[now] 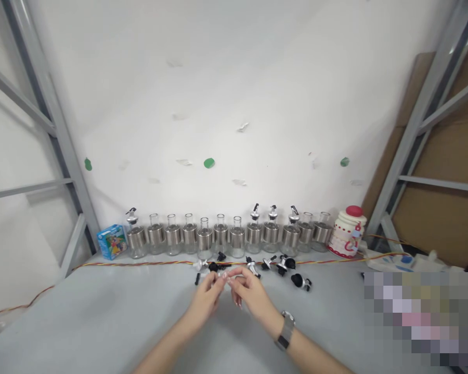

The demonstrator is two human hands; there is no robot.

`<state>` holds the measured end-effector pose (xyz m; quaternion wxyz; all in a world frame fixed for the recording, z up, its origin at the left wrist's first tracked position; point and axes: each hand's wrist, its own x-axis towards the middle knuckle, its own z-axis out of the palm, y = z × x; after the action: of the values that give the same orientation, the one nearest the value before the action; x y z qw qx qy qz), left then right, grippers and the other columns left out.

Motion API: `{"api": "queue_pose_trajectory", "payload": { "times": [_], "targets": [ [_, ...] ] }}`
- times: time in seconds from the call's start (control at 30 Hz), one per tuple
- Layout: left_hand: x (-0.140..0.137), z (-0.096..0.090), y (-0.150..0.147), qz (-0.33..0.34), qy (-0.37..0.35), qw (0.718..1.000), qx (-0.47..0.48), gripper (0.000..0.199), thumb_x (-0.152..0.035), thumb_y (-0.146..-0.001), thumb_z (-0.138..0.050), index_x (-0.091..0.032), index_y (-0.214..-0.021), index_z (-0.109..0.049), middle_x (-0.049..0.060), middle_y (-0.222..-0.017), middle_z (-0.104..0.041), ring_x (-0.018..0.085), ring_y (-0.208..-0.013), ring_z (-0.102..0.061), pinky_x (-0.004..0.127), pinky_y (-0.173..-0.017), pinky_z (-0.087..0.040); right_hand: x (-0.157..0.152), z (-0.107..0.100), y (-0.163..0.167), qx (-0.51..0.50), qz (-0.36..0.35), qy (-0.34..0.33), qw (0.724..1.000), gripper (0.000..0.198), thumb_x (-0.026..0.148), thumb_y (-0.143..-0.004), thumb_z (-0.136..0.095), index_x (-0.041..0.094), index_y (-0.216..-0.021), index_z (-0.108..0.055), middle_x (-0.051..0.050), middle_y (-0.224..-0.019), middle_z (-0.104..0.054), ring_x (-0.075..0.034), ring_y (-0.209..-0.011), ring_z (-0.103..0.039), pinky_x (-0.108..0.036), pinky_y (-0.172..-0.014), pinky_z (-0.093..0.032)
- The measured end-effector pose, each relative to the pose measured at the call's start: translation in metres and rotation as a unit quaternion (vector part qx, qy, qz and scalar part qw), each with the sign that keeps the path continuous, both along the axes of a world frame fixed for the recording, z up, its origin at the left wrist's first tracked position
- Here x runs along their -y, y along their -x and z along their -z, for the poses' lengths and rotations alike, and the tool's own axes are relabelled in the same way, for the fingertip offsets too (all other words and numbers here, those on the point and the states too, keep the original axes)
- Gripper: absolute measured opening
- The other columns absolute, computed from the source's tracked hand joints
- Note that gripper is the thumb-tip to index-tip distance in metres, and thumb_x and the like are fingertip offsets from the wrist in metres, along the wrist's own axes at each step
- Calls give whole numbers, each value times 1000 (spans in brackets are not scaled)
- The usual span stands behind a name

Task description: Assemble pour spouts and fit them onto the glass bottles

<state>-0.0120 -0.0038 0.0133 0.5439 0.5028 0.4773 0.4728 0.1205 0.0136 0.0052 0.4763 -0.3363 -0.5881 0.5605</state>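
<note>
Left hand [206, 301] and right hand [253, 295] meeting low over the near side, fingertips [222, 278] drawn together in a two-handed pinch; impossible to tell whether on some small part or on nothing. For neat fingertip work here: keep the touch light, steady the wrists above the smooth grey tabletop [101, 311], and avoid nudging the loose pieces just beyond. On the right wrist, a silver-banded watch [287, 331].

Just past the fingertips, some partly hidden: loose pourer tops [297, 280] — shiny silver collars, black stoppers, slim spouts — scattered toward the right. Running among and behind these, a twisted red-and-yellow wire [140, 264].

Farther back, a row of twelve clear glass bottles [205, 241], narrow-necked, sleeved in brushed metal; four fitted with pourers, the others open-mouthed. At the left end, a glossy blue box [113, 242]; at the right, a rounded cream jar [345, 234] with red lid. Behind everything, a white wall [218, 78] dotted with green stickers [209, 163].
</note>
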Motion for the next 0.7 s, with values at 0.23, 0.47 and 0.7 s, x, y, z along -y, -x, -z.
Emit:
{"api": "queue_pose_trajectory", "payload": {
  "times": [0.23, 0.47, 0.7],
  "targets": [
    [-6, -15, 11, -60, 5, 998, 23, 42, -60, -67, -48, -21, -59, -36, -13, -36, -20, 2, -27, -15, 14, -28, -11, 6, -3, -4, 200, 46, -178, 962, 12, 25, -79, -51, 20, -88, -56, -2, -79, -55, -16, -76, -52, -28, -69, -42],
    [-6, -13, 12, -81, 0, 996, 29, 42, -58, -66, -52, -19, -58, -38, -13, -37, -21, 1, -29, -16, 14, -30, -12, 13, 6, 8, 378, 34, -253, 890, 10, 15, -73, -58, 19, -82, -57, -5, -91, -50, -20, -90, -46, -31, -79, -38],
    [-11, -5, 12, -65, 9, 997, 44, 47, -61, -67, -46, -20, -89, -45, -8, -53, -44, 5, -35, -37, 14, -31, -23, 0, 13, -4, 284, 77, -197, 935, 6, 12, -75, -50, 18, -72, -49, -4, -80, -52, -17, -75, -49, -30, -70, -40]
  ]
}}
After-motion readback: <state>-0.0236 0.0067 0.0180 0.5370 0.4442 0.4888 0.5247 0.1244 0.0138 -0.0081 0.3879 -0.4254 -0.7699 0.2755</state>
